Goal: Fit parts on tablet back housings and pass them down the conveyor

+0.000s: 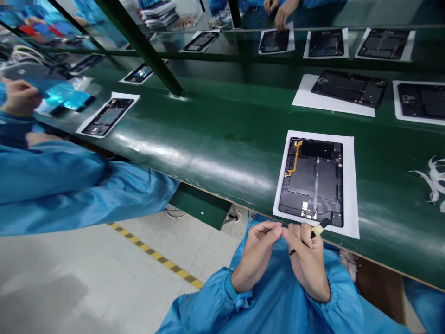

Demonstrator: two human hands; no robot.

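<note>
My left hand (259, 250) is closed in a pinch, its fingertips meeting those of my right hand (308, 262) just off the bench's front edge. Whatever lies between the fingertips is too small to make out. My right hand is wrapped round a slim black tool (317, 229) with a cream band; its dark end points toward the bench. Just beyond my hands, an opened tablet (306, 178) lies on a white sheet (350, 185). Its black inside shows, with an orange flex cable (295, 160) along the upper left.
More opened tablets lie on white sheets behind, including a skewed one (351, 88). Curled white strips (436, 178) are at the right. A green post (142, 46) rises from the bench (208, 134). A co-worker's sleeve (69, 181) is at left; another person's hands (283, 14) work across.
</note>
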